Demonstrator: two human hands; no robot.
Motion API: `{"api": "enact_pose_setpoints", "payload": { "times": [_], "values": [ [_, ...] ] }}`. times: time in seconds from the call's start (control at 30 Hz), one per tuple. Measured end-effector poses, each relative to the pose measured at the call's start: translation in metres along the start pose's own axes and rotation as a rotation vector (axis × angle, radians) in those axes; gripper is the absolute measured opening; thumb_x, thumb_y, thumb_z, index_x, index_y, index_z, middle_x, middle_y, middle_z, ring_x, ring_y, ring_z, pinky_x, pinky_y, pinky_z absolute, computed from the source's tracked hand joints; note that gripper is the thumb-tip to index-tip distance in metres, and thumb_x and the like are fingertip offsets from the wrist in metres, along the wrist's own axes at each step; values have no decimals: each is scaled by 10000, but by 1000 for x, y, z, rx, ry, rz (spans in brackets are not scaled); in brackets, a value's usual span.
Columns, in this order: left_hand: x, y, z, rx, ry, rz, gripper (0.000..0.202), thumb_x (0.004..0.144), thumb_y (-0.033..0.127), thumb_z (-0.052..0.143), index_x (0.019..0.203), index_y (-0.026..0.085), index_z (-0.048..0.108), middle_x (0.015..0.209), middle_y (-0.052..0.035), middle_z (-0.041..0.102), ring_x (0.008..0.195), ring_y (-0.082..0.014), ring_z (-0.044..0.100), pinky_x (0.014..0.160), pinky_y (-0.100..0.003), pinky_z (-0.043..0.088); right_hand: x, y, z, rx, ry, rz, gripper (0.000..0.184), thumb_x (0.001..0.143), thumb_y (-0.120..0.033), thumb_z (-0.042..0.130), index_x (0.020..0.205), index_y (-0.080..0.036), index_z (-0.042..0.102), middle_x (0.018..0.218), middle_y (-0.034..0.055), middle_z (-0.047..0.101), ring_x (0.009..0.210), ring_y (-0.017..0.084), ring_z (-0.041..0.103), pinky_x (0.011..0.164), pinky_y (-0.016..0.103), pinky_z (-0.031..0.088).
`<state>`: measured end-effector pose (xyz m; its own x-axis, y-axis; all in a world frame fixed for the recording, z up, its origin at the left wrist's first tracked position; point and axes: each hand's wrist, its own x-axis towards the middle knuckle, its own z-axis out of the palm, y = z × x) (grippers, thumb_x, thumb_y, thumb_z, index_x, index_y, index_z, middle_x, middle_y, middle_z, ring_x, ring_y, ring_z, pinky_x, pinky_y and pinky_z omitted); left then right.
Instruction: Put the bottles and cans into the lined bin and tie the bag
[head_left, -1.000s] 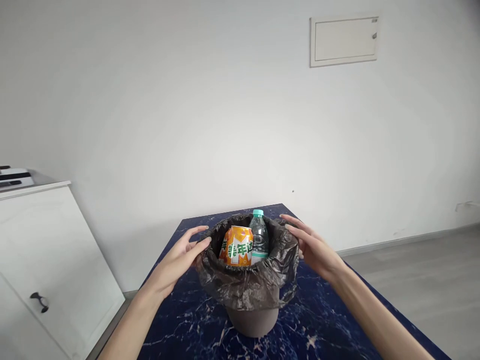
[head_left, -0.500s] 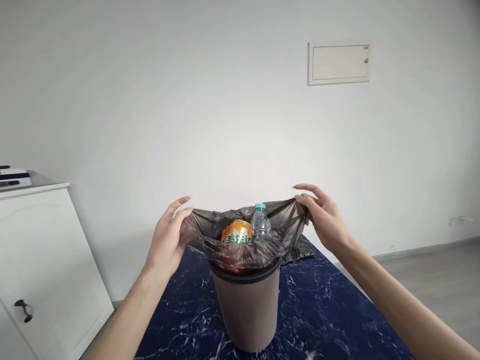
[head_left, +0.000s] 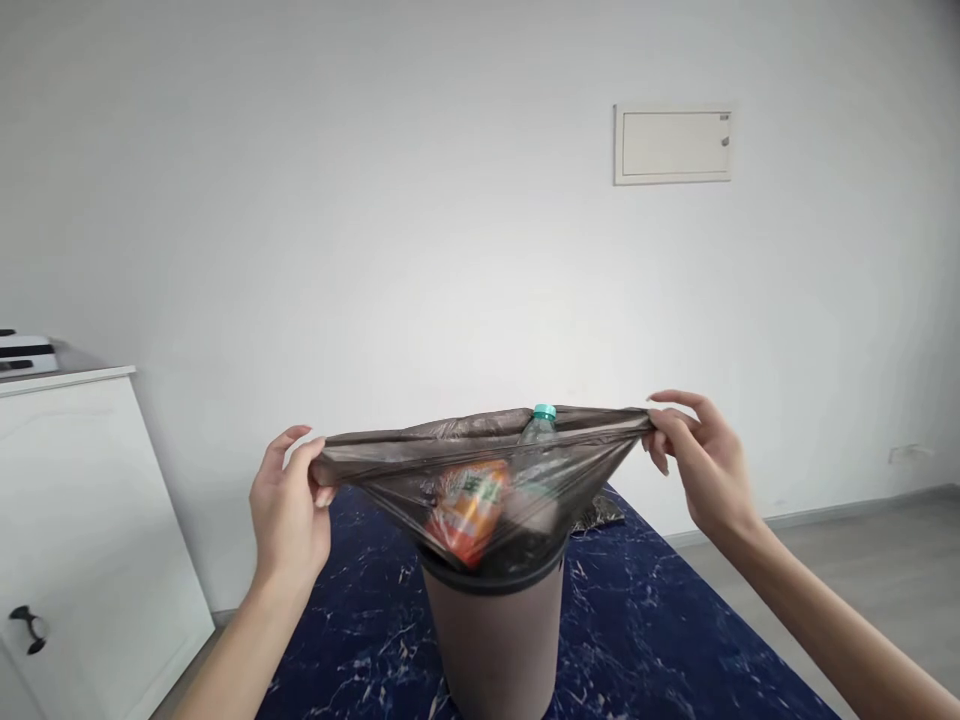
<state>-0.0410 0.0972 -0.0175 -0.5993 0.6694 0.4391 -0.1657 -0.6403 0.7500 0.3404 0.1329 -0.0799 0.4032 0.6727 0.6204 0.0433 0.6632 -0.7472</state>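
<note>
A thin dark plastic bag (head_left: 420, 470) lines a brown bin (head_left: 495, 640) on a dark blue marbled table (head_left: 645, 650). My left hand (head_left: 289, 510) pinches the bag's left edge; my right hand (head_left: 701, 465) pinches its right edge. Both hands are closed on the plastic and hold it stretched wide and taut above the bin's rim. Through the bag shows an orange drink can (head_left: 469, 505), tilted. A clear water bottle with a teal cap (head_left: 544, 413) sticks up at the bag's top edge.
A white cabinet (head_left: 82, 530) with a dark handle stands at the left, with a flat device on top of it. A white wall panel (head_left: 671, 143) is mounted high on the back wall. Grey floor lies to the right of the table.
Both hands took hold of the bag's folded-over rim, lifted it off the bin and drew apart sideways. The bag is now stretched flat, and the can shows through the plastic.
</note>
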Motion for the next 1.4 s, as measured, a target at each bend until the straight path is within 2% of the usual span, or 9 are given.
{"api": "enact_pose_setpoints", "payload": {
  "times": [0.2, 0.37, 0.5, 0.63, 0.8, 0.93, 1.07, 1.17, 1.4],
  "values": [
    [-11, -14, -28, 125, 43, 63, 366, 663, 310, 875, 945, 232, 654, 563, 87, 535, 483, -93, 408, 400, -187, 283, -35, 15, -23, -86, -87, 75, 346, 1000, -559, 663, 1184, -270, 612, 485, -78, 483, 680, 228, 602, 764, 375, 493],
    [-2, -17, -40, 394, -157, 66, 414, 771, 491, 837, 1063, 251, 666, 521, 74, 536, 491, -133, 450, 439, -212, 346, -23, 11, -20, -242, -251, 226, 490, 930, -668, 661, 1146, -232, 607, 544, -69, 489, 561, 187, 497, 599, 336, 422],
    [5, -10, -42, 743, -319, 112, 476, 835, 600, 734, 1147, 254, 637, 705, 7, 677, 649, -210, 643, 593, -288, 500, -5, -3, -4, -418, -237, 99, 489, 903, -678, 663, 1114, -237, 635, 820, 5, 587, 753, 209, 601, 725, 362, 501],
    [7, -5, -34, 996, -359, 362, 472, 879, 610, 648, 1172, 239, 652, 1216, -125, 711, 1060, -317, 710, 865, -409, 569, 6, -23, 16, -514, -506, 59, 525, 924, -653, 637, 1258, -249, 609, 1222, 109, 665, 1110, 271, 670, 916, 383, 554],
    [12, -5, -4, 1177, -645, 477, 524, 966, 659, 555, 1278, 246, 642, 1384, -144, 680, 1280, -357, 641, 1040, -457, 509, 19, -25, 37, -844, -881, 46, 717, 916, -577, 627, 1537, -259, 461, 1555, 158, 533, 1257, 316, 657, 1004, 412, 534],
    [24, -12, 18, 1405, -827, 231, 716, 903, 801, 541, 1284, 207, 662, 1209, -168, 766, 1123, -380, 716, 873, -414, 526, 34, -10, 47, -959, -982, 173, 727, 917, -565, 638, 1511, -160, 528, 1344, 203, 714, 1118, 354, 724, 917, 427, 538],
    [38, -17, 23, 1440, -1000, 19, 609, 765, 836, 655, 764, 229, 694, 727, -83, 725, 691, -296, 676, 618, -332, 413, 44, 0, 51, -918, -999, 163, 360, 833, -524, 734, 995, -202, 730, 1014, 123, 804, 906, 319, 743, 723, 366, 506],
    [45, -18, 20, 1327, -1026, 60, 541, 689, 766, 754, 672, 243, 614, 684, -28, 667, 656, -238, 602, 599, -304, 364, 44, 4, 51, -863, -910, 63, 221, 819, -438, 711, 829, -233, 629, 899, 73, 770, 839, 273, 690, 687, 341, 434],
    [44, -16, 16, 1002, -905, 183, 426, 908, 631, 607, 781, 240, 495, 758, 23, 506, 722, -182, 504, 673, -280, 375, 34, 4, 50, -724, -601, -93, 190, 817, -329, 571, 753, -266, 403, 653, -32, 501, 658, 180, 440, 631, 317, 297]
  ]
}}
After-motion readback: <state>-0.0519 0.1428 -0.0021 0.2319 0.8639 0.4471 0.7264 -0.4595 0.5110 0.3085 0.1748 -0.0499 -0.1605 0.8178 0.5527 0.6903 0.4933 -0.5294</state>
